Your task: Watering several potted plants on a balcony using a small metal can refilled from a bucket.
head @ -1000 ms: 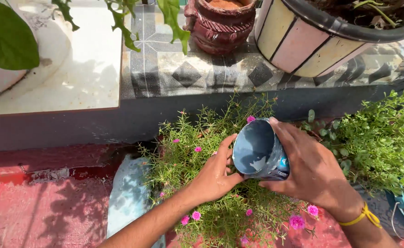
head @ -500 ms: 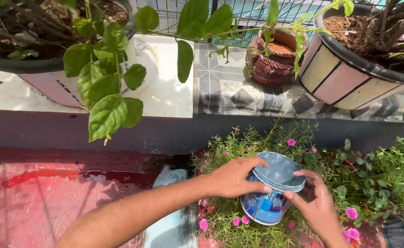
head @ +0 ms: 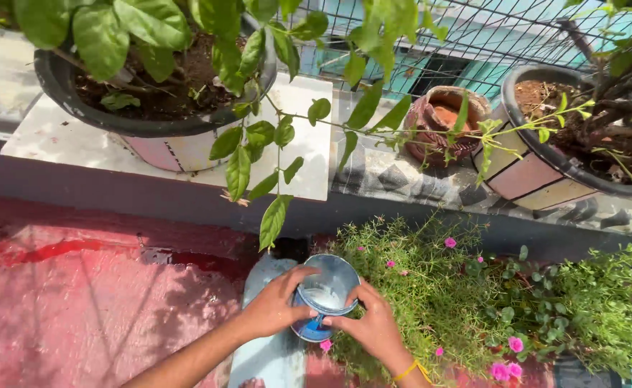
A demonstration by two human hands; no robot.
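Note:
Both my hands hold a small blue-and-grey tub [head: 326, 293], upright, its open mouth showing a pale inside. My left hand [head: 276, 305] grips its left side. My right hand [head: 372, 327], with a yellow band at the wrist, grips its right rim. The tub sits at the left edge of a low plant with fine green leaves and small pink flowers [head: 431, 294], above a pale object [head: 266, 359] on the red floor.
A tiled ledge [head: 395, 179] runs across the back. On it stand a large leafy pot [head: 158, 140] at left, a small brown clay pot [head: 442, 122], and a striped pot [head: 546, 183] at right. Wire fencing is behind. A bushy green plant [head: 603, 309] fills the lower right.
The tub was tipped on its side over the flowering plant a second ago; it is now upright and has moved left to the plant's edge. The view has lifted and pulled back.

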